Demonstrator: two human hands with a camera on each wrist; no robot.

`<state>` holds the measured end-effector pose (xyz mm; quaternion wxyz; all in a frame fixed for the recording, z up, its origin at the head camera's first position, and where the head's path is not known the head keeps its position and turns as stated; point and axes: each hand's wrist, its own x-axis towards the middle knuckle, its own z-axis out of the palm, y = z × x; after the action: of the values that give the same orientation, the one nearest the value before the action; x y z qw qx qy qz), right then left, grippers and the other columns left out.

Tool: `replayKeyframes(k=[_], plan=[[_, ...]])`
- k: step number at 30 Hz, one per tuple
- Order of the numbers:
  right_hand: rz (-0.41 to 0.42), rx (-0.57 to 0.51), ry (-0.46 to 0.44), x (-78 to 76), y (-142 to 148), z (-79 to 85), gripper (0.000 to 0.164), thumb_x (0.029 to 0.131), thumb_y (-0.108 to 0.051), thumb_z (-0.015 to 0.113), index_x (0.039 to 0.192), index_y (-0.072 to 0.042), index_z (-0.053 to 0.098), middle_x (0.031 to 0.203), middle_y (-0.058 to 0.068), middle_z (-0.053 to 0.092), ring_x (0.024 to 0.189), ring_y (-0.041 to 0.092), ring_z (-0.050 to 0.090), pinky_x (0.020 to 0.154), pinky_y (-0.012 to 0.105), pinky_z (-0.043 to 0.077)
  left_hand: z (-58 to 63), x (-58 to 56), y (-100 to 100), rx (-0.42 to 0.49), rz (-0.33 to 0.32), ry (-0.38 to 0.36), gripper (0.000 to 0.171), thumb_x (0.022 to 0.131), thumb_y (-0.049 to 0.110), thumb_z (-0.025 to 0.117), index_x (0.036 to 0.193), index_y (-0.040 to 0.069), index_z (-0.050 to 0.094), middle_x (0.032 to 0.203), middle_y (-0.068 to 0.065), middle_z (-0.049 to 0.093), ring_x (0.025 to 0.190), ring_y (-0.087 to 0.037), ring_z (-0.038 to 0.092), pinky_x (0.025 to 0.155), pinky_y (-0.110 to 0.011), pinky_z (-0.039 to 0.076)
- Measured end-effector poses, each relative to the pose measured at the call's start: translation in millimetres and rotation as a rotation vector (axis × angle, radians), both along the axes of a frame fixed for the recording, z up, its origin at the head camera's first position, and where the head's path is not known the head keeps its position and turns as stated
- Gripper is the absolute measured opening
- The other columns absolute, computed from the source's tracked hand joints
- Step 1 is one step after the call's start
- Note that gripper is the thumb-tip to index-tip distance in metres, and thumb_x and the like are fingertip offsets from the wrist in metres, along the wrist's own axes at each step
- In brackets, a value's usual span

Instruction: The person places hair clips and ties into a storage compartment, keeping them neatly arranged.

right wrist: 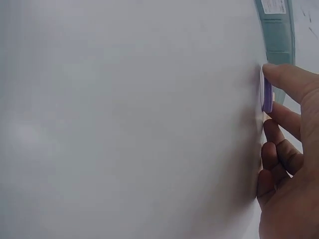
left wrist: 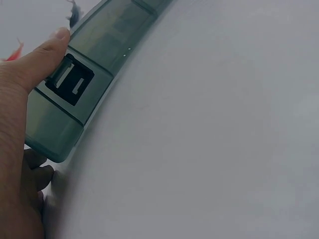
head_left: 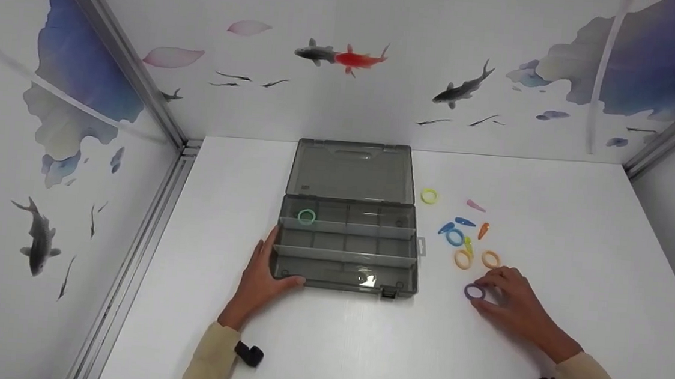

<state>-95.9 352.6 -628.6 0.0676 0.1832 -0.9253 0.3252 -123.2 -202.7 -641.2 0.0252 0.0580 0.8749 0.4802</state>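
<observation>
"Risks from here?"

"The right hand [head_left: 513,302] pinches the purple ring [head_left: 467,292] between thumb and fingers [head_left: 496,279], right of the case [head_left: 345,242]. A loose pinch might drop it."

"And the left hand [head_left: 258,283]?"

"Its fingers [head_left: 261,254] grip the case's near-left corner; a careless push might slide it."

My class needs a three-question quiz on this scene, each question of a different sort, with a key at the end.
1. Which ring does the right hand pinch?
2. True or false: the left hand touches the case, whose lid is open.
3. Fill in: the only ring inside the case is ____.

Key:
1. The purple ring.
2. True.
3. The green ring.
</observation>
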Motion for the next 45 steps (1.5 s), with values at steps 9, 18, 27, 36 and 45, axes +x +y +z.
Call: replayKeyframes(k=[9, 18, 27, 36, 45], plan=[[-0.046, -0.046, -0.063, -3.4, -3, -0.1, 0.029, 0.088, -0.009, 0.095, 0.113, -0.016, 0.082, 0.117, 0.000, 0.069, 0.110, 0.015, 0.053, 0.095, 0.022, 0.041, -2.1, -0.3, -1, -0.010, -0.002, 0.009, 0.128, 0.084, 0.054, 0.096, 0.179, 0.027, 0.015, 0.182, -0.022, 0.018, 0.166, -0.054, 0.012, 0.123, -0.080, 0.026], [-0.036, -0.138, -0.067, -13.7, -6, 7.1, 0.028, 0.091, -0.009, 0.093, 0.116, -0.014, 0.081, 0.117, 0.001, 0.071, 0.111, 0.016, 0.055, 0.095, 0.006, 0.043, 1.8, -1.2, 3, -0.009, 0.014, -0.028, 0.128, 0.083, 0.058, 0.095, 0.179, 0.031, 0.016, 0.181, -0.023, 0.018, 0.166, -0.053, 0.012, 0.123, -0.079, 0.026], [-0.069, -0.214, -0.079, -36.2, -26, 18.5, 0.021, 0.097, -0.016, 0.089, 0.116, -0.014, 0.081, 0.116, 0.003, 0.071, 0.114, 0.020, 0.055, 0.096, 0.023, 0.044, 1.8, 0.5, 2, -0.009, 0.012, -0.035, 0.127, 0.084, 0.058, 0.095, 0.179, 0.031, 0.016, 0.181, -0.024, 0.018, 0.166, -0.052, 0.013, 0.123, -0.079, 0.026], [-0.096, -0.203, -0.028, -57.5, -42, 22.4, 0.021, 0.096, -0.013, 0.089, 0.114, -0.007, 0.081, 0.115, 0.005, 0.073, 0.115, 0.021, 0.056, 0.099, 0.029, 0.044, 2.2, -3.5, 2, -0.016, -0.004, -0.017, 0.127, 0.084, 0.058, 0.094, 0.179, 0.030, 0.015, 0.181, -0.023, 0.020, 0.166, -0.053, 0.014, 0.124, -0.079, 0.026], [-0.041, -0.172, -0.017, -67.7, -48, 22.0, 0.020, 0.094, -0.010, 0.090, 0.111, -0.007, 0.081, 0.114, 0.009, 0.071, 0.114, 0.026, 0.057, 0.105, 0.048, 0.046, -1.5, -1.1, 0, -0.008, -0.002, -0.008, 0.128, 0.084, 0.055, 0.096, 0.179, 0.026, 0.016, 0.180, -0.026, 0.020, 0.166, -0.054, 0.013, 0.123, -0.079, 0.027]])
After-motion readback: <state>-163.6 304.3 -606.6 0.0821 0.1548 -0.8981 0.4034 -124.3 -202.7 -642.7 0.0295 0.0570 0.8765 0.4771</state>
